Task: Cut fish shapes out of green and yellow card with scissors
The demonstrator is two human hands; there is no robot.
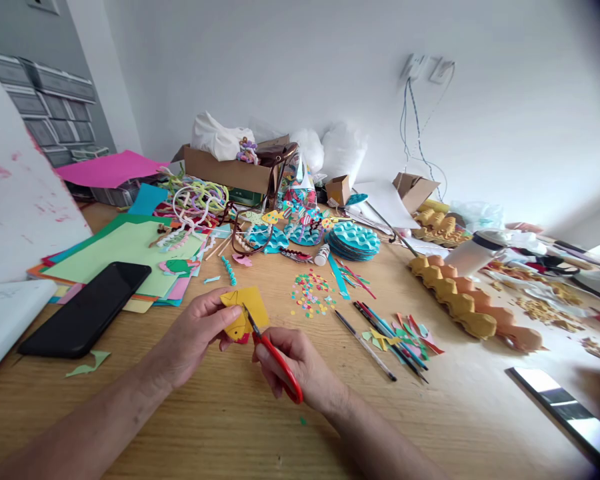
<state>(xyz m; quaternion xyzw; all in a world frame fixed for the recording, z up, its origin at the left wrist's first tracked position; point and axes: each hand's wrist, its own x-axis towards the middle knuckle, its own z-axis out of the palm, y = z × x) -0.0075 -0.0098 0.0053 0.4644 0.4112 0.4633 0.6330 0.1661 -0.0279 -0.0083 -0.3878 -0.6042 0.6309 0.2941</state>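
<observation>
My left hand (pixel 200 337) pinches a piece of yellow paper (pixel 254 303) by its left side, thumb on top. Dark drawn lines and a small dot, like a fish outline, mark the paper. Red-handled scissors (pixel 283 373) are gripped in my right hand (pixel 300 363), with their dark blades at the middle of the paper. A small bit of red shows just under the paper's lower edge; what it belongs to is hidden.
A black phone (pixel 87 308) lies left beside stacked coloured paper (pixel 115 250). Confetti (pixel 313 293), pens (pixel 365 347) and paper scraps lie ahead and right. Farther back are blue scalloped discs (pixel 353 240), egg-carton strips (pixel 453 300) and a cardboard box (pixel 225 170).
</observation>
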